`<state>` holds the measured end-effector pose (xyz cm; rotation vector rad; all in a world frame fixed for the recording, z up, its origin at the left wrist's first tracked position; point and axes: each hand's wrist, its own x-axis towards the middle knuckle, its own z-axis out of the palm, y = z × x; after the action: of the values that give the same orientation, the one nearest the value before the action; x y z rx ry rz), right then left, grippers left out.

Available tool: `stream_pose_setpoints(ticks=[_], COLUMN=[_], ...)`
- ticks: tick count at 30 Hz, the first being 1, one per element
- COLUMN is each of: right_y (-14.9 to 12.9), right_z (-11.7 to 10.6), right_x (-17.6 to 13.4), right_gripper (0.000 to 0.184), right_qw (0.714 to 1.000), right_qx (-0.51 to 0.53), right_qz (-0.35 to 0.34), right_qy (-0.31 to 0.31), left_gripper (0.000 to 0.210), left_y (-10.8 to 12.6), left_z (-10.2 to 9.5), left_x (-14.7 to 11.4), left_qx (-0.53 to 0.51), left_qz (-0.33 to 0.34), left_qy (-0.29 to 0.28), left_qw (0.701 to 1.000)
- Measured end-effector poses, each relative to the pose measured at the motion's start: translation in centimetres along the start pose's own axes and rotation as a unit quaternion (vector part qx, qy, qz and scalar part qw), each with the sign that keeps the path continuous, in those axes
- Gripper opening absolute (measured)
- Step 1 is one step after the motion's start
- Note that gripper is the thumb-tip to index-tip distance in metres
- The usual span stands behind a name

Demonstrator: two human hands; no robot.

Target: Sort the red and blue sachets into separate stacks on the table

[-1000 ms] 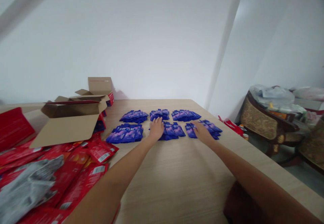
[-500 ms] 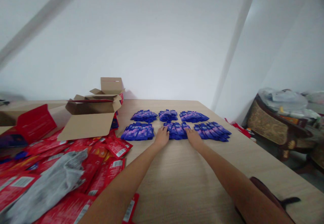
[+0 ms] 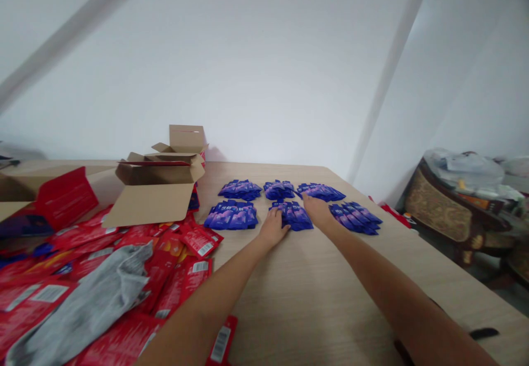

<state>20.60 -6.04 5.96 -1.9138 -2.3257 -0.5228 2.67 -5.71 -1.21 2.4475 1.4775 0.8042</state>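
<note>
My left hand (image 3: 273, 229) lies at the left side of the front middle pile of small blue-purple packets (image 3: 296, 215), fingers resting on it and thumb spread apart. Raised behind that pile's right end, my right hand (image 3: 316, 210) has its fingers pinched together. A dark blue sliver at its fingertips looks like the edge of a packet. Beside it is the front right pile (image 3: 356, 218), fanned out on the table. The front left pile (image 3: 231, 215) lies left of my left hand. Three more piles form the back row, including the back middle one (image 3: 278, 190).
Red packets (image 3: 173, 278) heap on the left, with a grey cloth or glove (image 3: 88, 305) over them. Open cardboard boxes (image 3: 151, 203) stand behind. The wooden table (image 3: 289, 300) meets a white wall. A patterned chair (image 3: 440, 203) with bags stands to the right.
My right hand has lifted off the right side of the front middle pile and moved up and back. My left hand stays at that pile, its thumb now spread. The view has shifted slightly.
</note>
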Motion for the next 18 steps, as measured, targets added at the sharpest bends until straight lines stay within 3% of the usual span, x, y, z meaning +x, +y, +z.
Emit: stream_pose_setpoints(ticks=[8, 18], right_y=[-5.9, -5.6], right_z=[0.4, 1.0], right_x=[-1.3, -2.6], right_gripper=[0.036, 0.035], right_qw=[0.995, 0.991], right_qx=[-0.025, -0.009], right_qz=[-0.096, -0.126], right_qy=[0.013, 0.037], left_gripper=[0.051, 0.053], left_y=[-0.4, -0.9], left_z=[0.6, 0.9], left_x=[-0.8, -1.0], left_qx=[-0.016, 0.013], left_qz=[0.041, 0.075], left_qy=[0.041, 0.068], left_qw=[0.998, 0.995])
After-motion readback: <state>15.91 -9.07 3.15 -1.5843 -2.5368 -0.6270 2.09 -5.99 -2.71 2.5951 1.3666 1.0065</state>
